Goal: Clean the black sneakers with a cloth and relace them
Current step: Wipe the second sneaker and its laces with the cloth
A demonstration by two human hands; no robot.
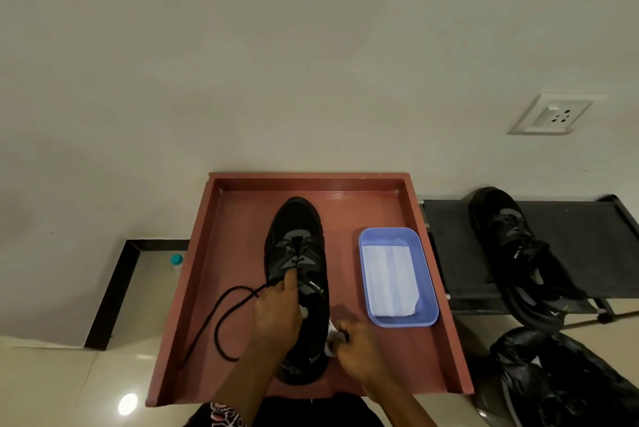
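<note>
Here sneaker (296,274) toe points away; left grip (276,312) presses tongue, right grip (352,343) pinches cloth (330,340).

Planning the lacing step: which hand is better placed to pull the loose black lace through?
Left. The left hand already rests on the sneaker where the lace emerges; the right hand pinches a white cloth.

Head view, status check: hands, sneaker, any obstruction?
Left hand presses sneaker tongue. Right hand pinches white cloth. Lace loose on tray. Nothing blocking.
</note>
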